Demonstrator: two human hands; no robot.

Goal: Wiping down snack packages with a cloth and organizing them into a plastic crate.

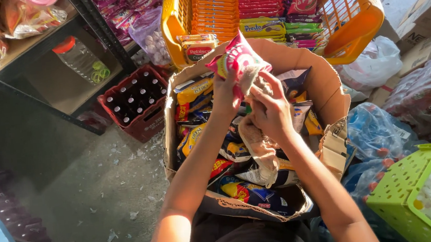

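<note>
An open brown cardboard box [328, 86] holds a jumble of glossy yellow, blue and red snack packets. Above it, the left hand [225, 91] pinches a crinkled pink snack packet [241, 58] by its lower edge, while the right hand [270, 110] closes its fingers around a crumpled beige cloth [260, 148]. Behind, a yellow-orange plastic basket [358, 15] carries stacked flat wrappers. A red crate [145, 125] of dark bottles stands on the floor.

Both arms raised, left hand [225, 95] and right hand [270, 111] fingers curled.
</note>
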